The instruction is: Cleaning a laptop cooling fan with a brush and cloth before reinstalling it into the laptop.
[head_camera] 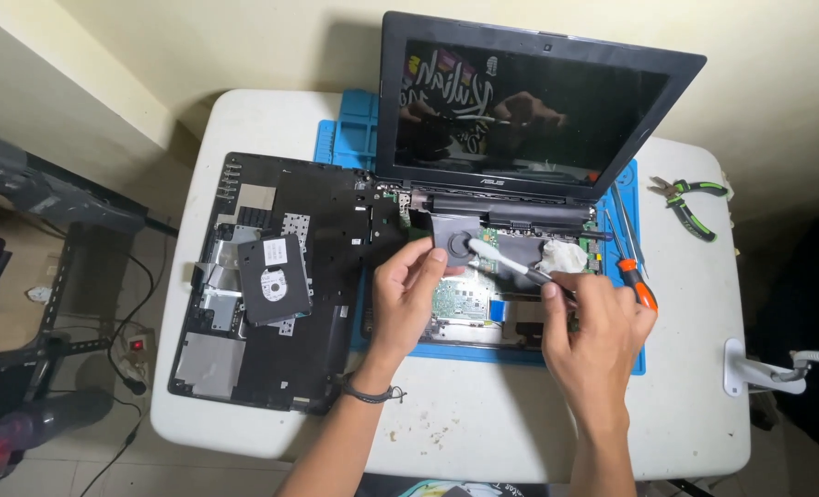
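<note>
The fan (455, 247) is being held up by the left hand (407, 293), with the fingers (432, 262) closed on its lower edge, just above the open laptop base (469, 299) and below the hinge. A white brush (501, 260) is being gripped by the right hand (593, 327), fingers wrapped narrow around the handle, and its head is touching the fan hub.

The main risk is judged to be on the board: dust is probably being pushed straight down onto it, because the fan is being cleaned directly over it. The fan could also slip from the light pinch and strike the bare parts, and its thin blades could be bent if the brush is pressed too hard. It cannot be told whether a fan cable is attached; if one is, it could be strained by pulling.

Room is tight at 12 o'clock, where the screen (529, 106) is standing close behind the hands. At 3 o'clock a screwdriver (632, 276) is lying just beside the right hand and could be knocked. Pliers (693, 204) at 2 o'clock are lying near the counter (483, 414) edge. At 9 o'clock the removed cover (271, 276) with a drive (274, 278) is overhanging the left edge. Open room is being left only at 6 o'clock, toward the person.
</note>
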